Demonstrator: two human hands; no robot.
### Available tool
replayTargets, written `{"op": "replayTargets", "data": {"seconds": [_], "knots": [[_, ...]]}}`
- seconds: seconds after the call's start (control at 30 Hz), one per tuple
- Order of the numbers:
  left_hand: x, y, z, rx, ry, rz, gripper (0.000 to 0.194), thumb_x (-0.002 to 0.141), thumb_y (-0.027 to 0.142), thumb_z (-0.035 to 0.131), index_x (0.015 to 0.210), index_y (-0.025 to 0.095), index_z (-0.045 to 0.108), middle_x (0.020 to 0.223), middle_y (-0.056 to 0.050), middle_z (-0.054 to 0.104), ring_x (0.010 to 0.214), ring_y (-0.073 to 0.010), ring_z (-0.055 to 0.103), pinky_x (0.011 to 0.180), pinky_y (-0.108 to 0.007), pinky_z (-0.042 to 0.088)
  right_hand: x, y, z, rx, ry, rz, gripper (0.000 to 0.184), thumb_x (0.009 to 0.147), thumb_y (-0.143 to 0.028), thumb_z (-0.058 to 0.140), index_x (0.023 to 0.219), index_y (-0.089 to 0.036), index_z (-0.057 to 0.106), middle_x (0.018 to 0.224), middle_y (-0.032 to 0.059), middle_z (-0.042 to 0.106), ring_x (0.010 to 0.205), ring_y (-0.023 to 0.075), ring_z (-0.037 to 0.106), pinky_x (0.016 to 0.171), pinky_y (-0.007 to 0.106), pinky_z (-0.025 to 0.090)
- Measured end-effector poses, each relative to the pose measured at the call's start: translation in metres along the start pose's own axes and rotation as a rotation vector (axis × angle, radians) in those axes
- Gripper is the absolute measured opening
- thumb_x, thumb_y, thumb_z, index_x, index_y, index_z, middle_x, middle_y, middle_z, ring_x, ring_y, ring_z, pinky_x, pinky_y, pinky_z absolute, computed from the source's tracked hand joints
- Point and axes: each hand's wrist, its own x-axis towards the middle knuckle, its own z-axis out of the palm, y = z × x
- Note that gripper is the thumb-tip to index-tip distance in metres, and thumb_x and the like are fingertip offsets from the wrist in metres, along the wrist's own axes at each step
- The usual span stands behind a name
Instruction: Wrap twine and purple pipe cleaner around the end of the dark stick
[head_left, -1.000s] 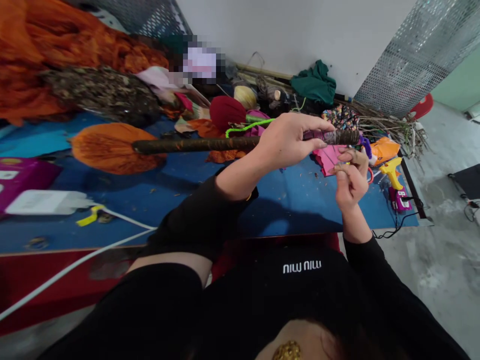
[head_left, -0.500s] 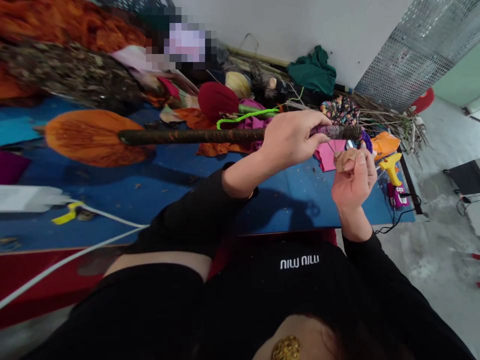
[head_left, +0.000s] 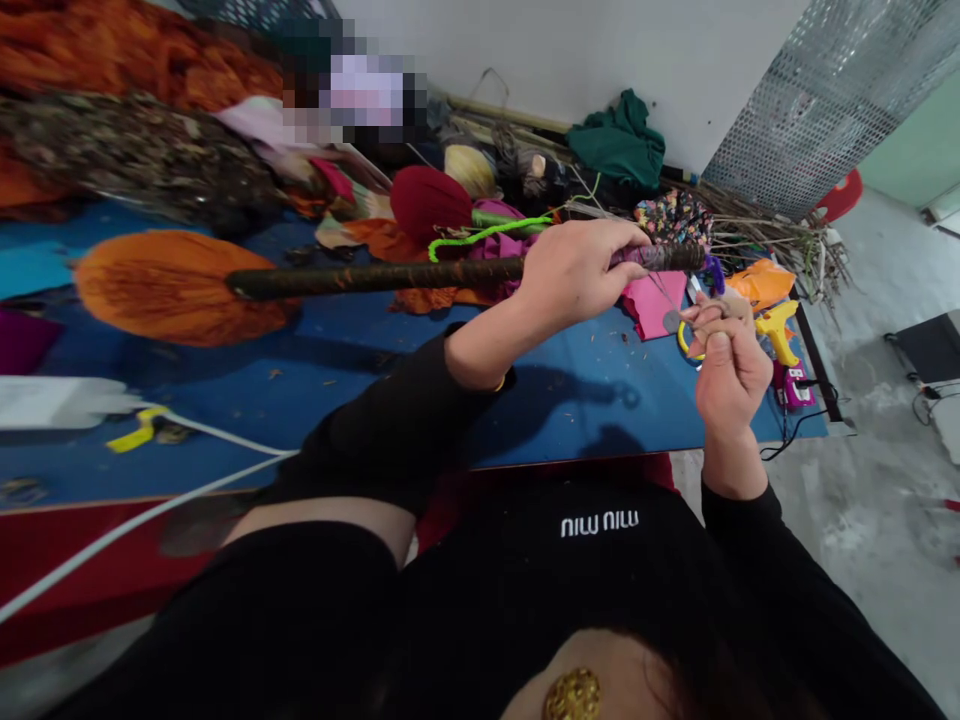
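My left hand (head_left: 577,268) is wrapped round a dark brown stick (head_left: 390,276), held level above the table. At the stick's left end is a bulb of gathered orange cloth (head_left: 180,288). Greyish-purple wrapping covers the stick near its right end, just past my fingers. From there a thin thread (head_left: 666,292) runs down to my right hand (head_left: 733,375), whose fingers are pinched together on it. Something small and tan shows at those fingertips, too unclear to name. Purple fuzzy material (head_left: 715,272) shows by the stick's right tip.
On the blue table (head_left: 360,410) lie a pink cloth piece (head_left: 656,303), yellow-handled scissors (head_left: 685,340), a yellow glue gun (head_left: 780,328) and a purple power socket (head_left: 793,385). Twigs (head_left: 780,250), a dark red bulb (head_left: 431,200) and green cloth (head_left: 621,140) line the back. A white cable (head_left: 150,520) crosses the left.
My right hand has moved right and slightly down, away from the stick, with the thread stretched between. The scissors' yellow handle now shows beside it. My left hand keeps its hold on the stick.
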Motion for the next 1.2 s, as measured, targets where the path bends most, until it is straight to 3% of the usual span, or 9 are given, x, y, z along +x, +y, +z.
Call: {"op": "replayTargets", "data": {"seconds": [0.07, 0.2, 0.3, 0.4, 0.5, 0.57, 0.87, 1.03, 1.2], "knots": [[0.0, -0.001, 0.001, -0.014, 0.007, 0.001, 0.029, 0.094, 0.034, 0.071, 0.12, 0.031, 0.084, 0.118, -0.004, 0.086, 0.108, -0.03, 0.076, 0.093, -0.04, 0.055, -0.001, 0.001, -0.005, 0.017, -0.046, 0.044, 0.033, 0.11, -0.043, 0.059, 0.082, -0.031, 0.072, 0.087, -0.0003, 0.067, 0.094, 0.0203, 0.074, 0.11, 0.053, 0.062], [0.001, -0.001, 0.002, -0.019, 0.003, -0.008, 0.03, 0.095, 0.036, 0.072, 0.122, 0.03, 0.084, 0.121, -0.005, 0.086, 0.109, -0.0309, 0.077, 0.094, -0.041, 0.056, -0.002, 0.003, -0.006, 0.029, 0.009, 0.06, 0.034, 0.11, -0.044, 0.06, 0.081, -0.029, 0.07, 0.082, -0.001, 0.067, 0.087, 0.0185, 0.072, 0.105, 0.048, 0.064], [0.001, 0.001, 0.0, 0.005, -0.015, -0.015, 0.033, 0.097, 0.035, 0.071, 0.127, 0.03, 0.083, 0.124, -0.005, 0.085, 0.113, -0.031, 0.077, 0.097, -0.041, 0.057, -0.004, 0.005, -0.005, 0.005, -0.014, 0.017, 0.031, 0.113, -0.04, 0.056, 0.087, -0.028, 0.07, 0.072, -0.0045, 0.063, 0.059, 0.0122, 0.058, 0.078, 0.036, 0.065], [0.001, 0.003, -0.002, 0.02, -0.04, -0.032, 0.039, 0.098, 0.032, 0.069, 0.135, 0.03, 0.08, 0.133, -0.005, 0.083, 0.12, -0.0305, 0.076, 0.102, -0.04, 0.056, -0.002, 0.006, -0.007, -0.207, -0.123, -0.212, 0.022, 0.112, -0.03, 0.056, 0.1, -0.027, 0.074, 0.076, -0.0026, 0.073, 0.054, 0.0108, 0.057, 0.058, 0.028, 0.054], [0.002, 0.003, -0.003, 0.003, -0.057, -0.016, 0.041, 0.096, 0.031, 0.07, 0.136, 0.03, 0.079, 0.132, -0.004, 0.083, 0.12, -0.0296, 0.076, 0.1, -0.038, 0.056, 0.008, 0.001, -0.013, -0.454, -0.256, -0.513, 0.016, 0.108, -0.025, 0.062, 0.107, -0.025, 0.078, 0.076, -0.0005, 0.077, 0.058, 0.0121, 0.061, 0.053, 0.027, 0.047], [0.002, 0.003, -0.002, -0.022, -0.071, -0.008, 0.038, 0.096, 0.032, 0.071, 0.132, 0.028, 0.081, 0.123, -0.004, 0.085, 0.114, -0.0287, 0.077, 0.098, -0.037, 0.055, 0.02, -0.003, -0.018, -0.485, -0.322, -0.584, 0.015, 0.107, -0.023, 0.064, 0.109, -0.025, 0.079, 0.074, -0.0011, 0.077, 0.057, 0.0121, 0.062, 0.053, 0.027, 0.047], [0.001, 0.003, 0.0, -0.099, -0.173, 0.071, 0.032, 0.089, 0.032, 0.068, 0.114, 0.022, 0.087, 0.1, -0.004, 0.085, 0.09, -0.0232, 0.074, 0.087, -0.035, 0.054, 0.098, -0.001, -0.014, -0.637, -0.358, -0.395, 0.044, 0.115, -0.05, 0.043, 0.093, -0.029, 0.075, 0.081, 0.0053, 0.076, 0.076, 0.0209, 0.072, 0.076, 0.038, 0.062], [0.0, 0.003, 0.0, -0.166, -0.256, 0.092, 0.031, 0.087, 0.029, 0.069, 0.11, 0.02, 0.087, 0.091, -0.002, 0.084, 0.081, -0.0203, 0.071, 0.081, -0.032, 0.053, 0.13, 0.007, -0.006, -0.664, -0.517, -0.131, 0.037, 0.111, -0.058, 0.052, 0.092, -0.031, 0.07, 0.098, 0.0085, 0.079, 0.103, 0.0254, 0.075, 0.099, 0.041, 0.059], [-0.001, 0.003, 0.004, -0.182, -0.265, 0.128, 0.029, 0.084, 0.026, 0.068, 0.107, 0.019, 0.086, 0.089, -0.002, 0.082, 0.081, -0.0199, 0.069, 0.078, -0.031, 0.05, 0.143, 0.024, -0.006, -0.626, -0.562, -0.02, 0.033, 0.107, -0.058, 0.058, 0.086, -0.033, 0.066, 0.101, 0.0077, 0.079, 0.108, 0.0276, 0.072, 0.103, 0.044, 0.056]]}}
